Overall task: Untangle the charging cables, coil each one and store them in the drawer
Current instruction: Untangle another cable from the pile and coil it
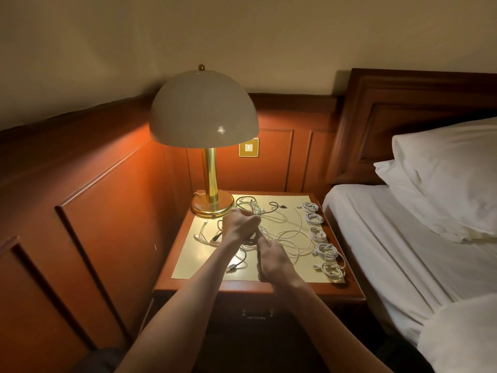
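Pulling at the tangle of charging cables (282, 238) on the nightstand (188, 285) at mid-frame, the left hand (238, 226) has its fingers curled round pale strands, while the right hand (274, 261) just below it is closed round a dark cable (258, 250). A hard tug apart would likely cinch the knots tighter. Dragged loops could also sweep the coiled white cables (318, 234) off the nightstand's right edge, or snag the lamp base (212, 207) at upper left; the drawer (254, 314) below looks closed.
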Motion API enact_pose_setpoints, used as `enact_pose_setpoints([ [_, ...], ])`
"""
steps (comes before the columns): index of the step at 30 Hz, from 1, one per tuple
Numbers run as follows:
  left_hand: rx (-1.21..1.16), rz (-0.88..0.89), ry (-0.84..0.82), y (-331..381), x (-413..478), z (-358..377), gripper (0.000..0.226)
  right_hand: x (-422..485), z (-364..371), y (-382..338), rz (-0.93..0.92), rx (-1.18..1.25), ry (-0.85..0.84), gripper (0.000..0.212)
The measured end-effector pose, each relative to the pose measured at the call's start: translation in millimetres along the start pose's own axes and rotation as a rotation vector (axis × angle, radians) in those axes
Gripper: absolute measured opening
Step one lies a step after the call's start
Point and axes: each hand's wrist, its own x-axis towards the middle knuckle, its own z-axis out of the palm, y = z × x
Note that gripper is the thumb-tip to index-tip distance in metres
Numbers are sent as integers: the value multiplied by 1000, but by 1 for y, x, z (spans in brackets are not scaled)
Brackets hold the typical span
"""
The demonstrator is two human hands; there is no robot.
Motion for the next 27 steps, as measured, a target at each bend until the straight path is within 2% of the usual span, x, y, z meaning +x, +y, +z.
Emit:
enact_pose_setpoints([
  [4,17,17,-56,3,3,-1,21,-5,-3,-5,93,151,-36,34],
  [8,-59,-20,-59,11,3,1,13,-11,7,-6,14,78,57,34],
  [11,-44,-4,-88,9,-1,4,28,-15,-4,-3,-38,21,25,37],
  [13,-34,29,-48,3,-5,6,31,-19,-11,0,-11,14,-19,36],
  [15,-20,53,-51,-2,-10,9,22,-25,-11,7,15,44,-34,33],
  [17,-66,42,-91,-4,-17,15,15,-29,-9,16,22,48,6,38],
  [19,-109,26,-100,-4,-20,24,18,-29,-11,23,3,24,61,42],
  [22,-118,25,-84,-5,-18,35,20,-30,-24,23,18,43,38,34],
  [27,-238,6,-196,-20,-13,45,44,-19,-64,26,56,12,-67,39],
])
